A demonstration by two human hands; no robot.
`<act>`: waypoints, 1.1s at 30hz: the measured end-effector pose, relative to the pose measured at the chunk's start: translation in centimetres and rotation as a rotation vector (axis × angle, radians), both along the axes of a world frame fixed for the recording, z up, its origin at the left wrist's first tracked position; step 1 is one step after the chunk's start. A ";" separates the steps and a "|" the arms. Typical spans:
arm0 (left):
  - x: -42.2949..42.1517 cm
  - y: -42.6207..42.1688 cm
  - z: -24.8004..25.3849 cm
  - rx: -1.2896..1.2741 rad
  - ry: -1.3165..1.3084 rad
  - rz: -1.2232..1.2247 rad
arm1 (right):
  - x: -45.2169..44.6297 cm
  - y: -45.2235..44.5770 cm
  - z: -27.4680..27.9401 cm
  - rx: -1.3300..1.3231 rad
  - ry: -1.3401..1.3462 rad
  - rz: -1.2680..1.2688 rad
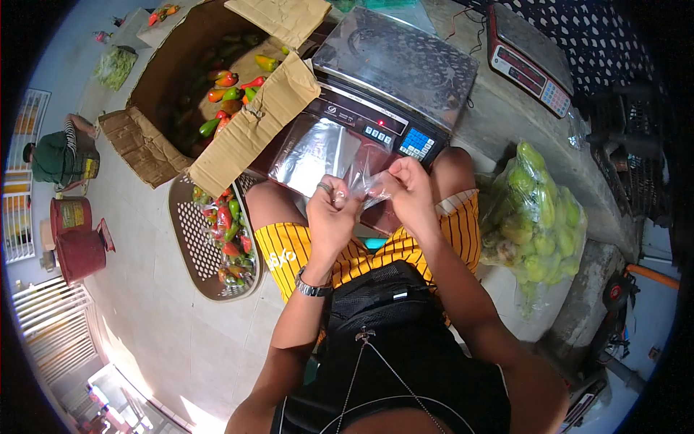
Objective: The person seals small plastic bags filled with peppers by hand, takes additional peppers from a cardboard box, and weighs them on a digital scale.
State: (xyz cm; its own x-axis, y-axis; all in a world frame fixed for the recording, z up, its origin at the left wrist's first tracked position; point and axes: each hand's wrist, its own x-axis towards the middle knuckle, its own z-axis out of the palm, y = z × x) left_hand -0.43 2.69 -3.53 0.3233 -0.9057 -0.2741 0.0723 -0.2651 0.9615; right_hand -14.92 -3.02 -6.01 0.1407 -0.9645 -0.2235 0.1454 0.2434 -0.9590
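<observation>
Between my two hands is a clear plastic bag (367, 173), pinched at its edges above my lap. My left hand (334, 210) has its fingers closed on one side of the bag. On the other side, my right hand (409, 189) grips the film with thumb and fingers. Just beyond lies a stack of flat clear plastic bags (312, 153), in front of a digital scale (369, 116) with a metal platform (394, 61). To the left, an open cardboard box (253, 108) holds red, green and orange peppers (230, 94).
A plastic basket (189, 239) with bagged peppers stands on the floor at left. At right sits a large clear bag of green vegetables (538, 224). A second scale (528, 72) rests on the concrete ledge (463, 108). Another person (54, 155) bends near red containers (72, 239).
</observation>
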 end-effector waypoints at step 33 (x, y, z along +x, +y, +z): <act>0.7 -0.2 -3.8 0.077 0.738 0.311 | -1.3 1.2 0.7 0.019 0.212 0.342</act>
